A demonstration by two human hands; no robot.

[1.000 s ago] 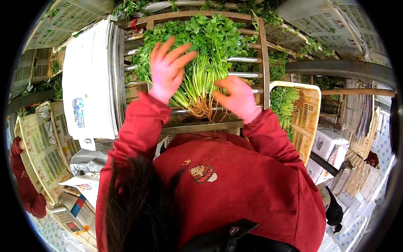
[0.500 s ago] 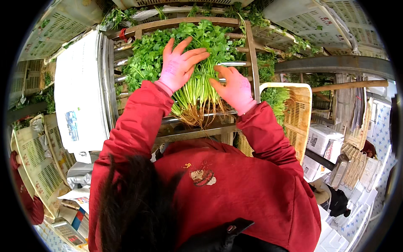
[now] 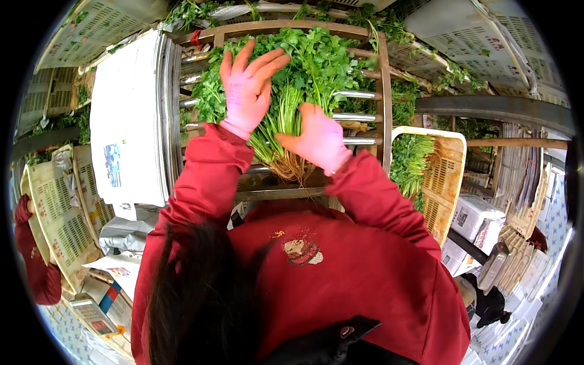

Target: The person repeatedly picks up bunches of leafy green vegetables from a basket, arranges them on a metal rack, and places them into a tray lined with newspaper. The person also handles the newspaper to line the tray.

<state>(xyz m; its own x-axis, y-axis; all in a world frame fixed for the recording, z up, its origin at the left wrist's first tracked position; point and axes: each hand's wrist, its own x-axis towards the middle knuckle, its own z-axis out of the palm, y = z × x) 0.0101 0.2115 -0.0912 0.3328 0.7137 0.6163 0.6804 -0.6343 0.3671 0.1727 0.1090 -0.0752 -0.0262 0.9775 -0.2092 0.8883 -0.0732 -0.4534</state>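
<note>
The right hand, in a pink glove with orange fingers, is at the pale stems of a leafy green bunch, thumb pointing left across them and forefinger raised; I can't tell from here whether its other fingers close on anything, as they are out of sight. The left hand, gloved alike, lies over the left part of the leaves, its fingers spread and loose, gripping nothing that I can see; between the two hands the stems run down to a tangle of brown roots at the near side.

The bunch lies on a rack of shiny metal bars, leaves toward the far rail, where a red tie is knotted near the left corner; just beside the rack on the left rises a thick stack of printed paper; on the right stands a yellowed crate with more greens inside, their roots toward its right wall.

Farther out, a white wrapped bundle sits beyond the crate; at the far left there's another person's red sleeve, and at the lower right someone in dark clothing.
</note>
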